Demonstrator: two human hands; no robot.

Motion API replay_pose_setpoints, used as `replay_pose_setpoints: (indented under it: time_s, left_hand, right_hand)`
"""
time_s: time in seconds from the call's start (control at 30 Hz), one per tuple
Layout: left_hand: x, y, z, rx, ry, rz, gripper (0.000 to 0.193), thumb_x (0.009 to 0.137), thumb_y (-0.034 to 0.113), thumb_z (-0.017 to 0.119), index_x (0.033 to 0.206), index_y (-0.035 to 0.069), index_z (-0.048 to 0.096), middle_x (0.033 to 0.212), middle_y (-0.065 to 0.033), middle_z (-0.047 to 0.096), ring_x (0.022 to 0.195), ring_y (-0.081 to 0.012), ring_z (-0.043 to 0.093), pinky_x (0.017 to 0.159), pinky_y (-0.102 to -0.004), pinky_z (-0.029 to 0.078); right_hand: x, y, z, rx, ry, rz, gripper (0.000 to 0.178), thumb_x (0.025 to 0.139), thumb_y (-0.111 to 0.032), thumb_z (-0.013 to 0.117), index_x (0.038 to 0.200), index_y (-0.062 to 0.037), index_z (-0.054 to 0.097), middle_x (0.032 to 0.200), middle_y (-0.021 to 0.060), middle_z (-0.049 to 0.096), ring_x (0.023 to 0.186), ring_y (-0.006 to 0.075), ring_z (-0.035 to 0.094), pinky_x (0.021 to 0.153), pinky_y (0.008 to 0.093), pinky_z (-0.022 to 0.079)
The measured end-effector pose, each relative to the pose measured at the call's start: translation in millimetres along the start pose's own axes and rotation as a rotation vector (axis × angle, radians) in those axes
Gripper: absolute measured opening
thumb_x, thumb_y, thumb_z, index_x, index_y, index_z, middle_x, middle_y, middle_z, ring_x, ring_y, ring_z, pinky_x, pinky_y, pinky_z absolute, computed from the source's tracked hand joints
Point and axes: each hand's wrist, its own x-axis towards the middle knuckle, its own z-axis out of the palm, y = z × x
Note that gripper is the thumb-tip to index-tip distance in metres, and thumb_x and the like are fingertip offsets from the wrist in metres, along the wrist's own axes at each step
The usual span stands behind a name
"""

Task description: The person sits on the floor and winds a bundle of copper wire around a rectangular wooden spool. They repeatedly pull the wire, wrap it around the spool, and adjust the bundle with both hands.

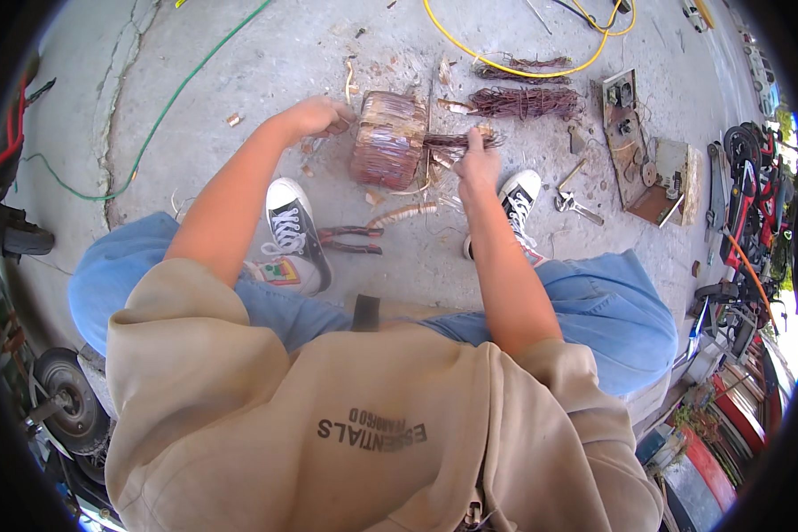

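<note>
A squat block wound with coppery wire [388,139] sits on the concrete between my feet. My left hand [322,117] is at its left side, fingers curled in by its edge; what they hold, if anything, is too small to make out. From the block's right side sticks out a bundle of dark wire strands [443,140]. My right hand [479,161] is closed round the outer end of that bundle. A thin rod [431,97] stands upright in the picture along the block's right side.
Beyond lie tied bundles of dark wire [525,102]. Pliers [353,239] rest by my left shoe, an adjustable wrench [578,207] and hammer-like tool right of my right shoe. Opened metal casing [634,146] lies farther right. Yellow [496,64] and green cables [191,80] cross the floor.
</note>
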Motion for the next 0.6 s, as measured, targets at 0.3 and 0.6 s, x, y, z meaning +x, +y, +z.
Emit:
replay_pose_setpoints:
  time_s: [0.3,0.6]
  left_hand:
    - [-52,147,41,0.349,0.766,1.121,0.070,0.089,0.054,0.059,0.134,0.001,0.048,0.123,-0.0138,0.060,0.117,-0.0297,0.056,0.106,-0.0403,0.039]
    - [-139,211,7,0.199,0.041,0.813,0.045,0.087,0.026,0.072,0.122,0.002,0.055,0.091,-0.0101,0.069,0.088,-0.0147,0.065,0.082,-0.0295,0.051]
  right_hand:
    - [-98,-295,-60,0.213,0.120,-1.326,0.024,0.089,-0.019,0.061,0.077,0.0014,0.058,0.065,0.0082,0.061,0.046,0.0154,0.056,0.040,0.0288,0.047]
    - [-123,-236,65,0.170,-0.342,-0.968,0.013,0.096,-0.018,0.060,0.091,-0.0056,0.063,0.079,-0.0013,0.062,0.067,0.0049,0.054,0.061,0.0219,0.045]
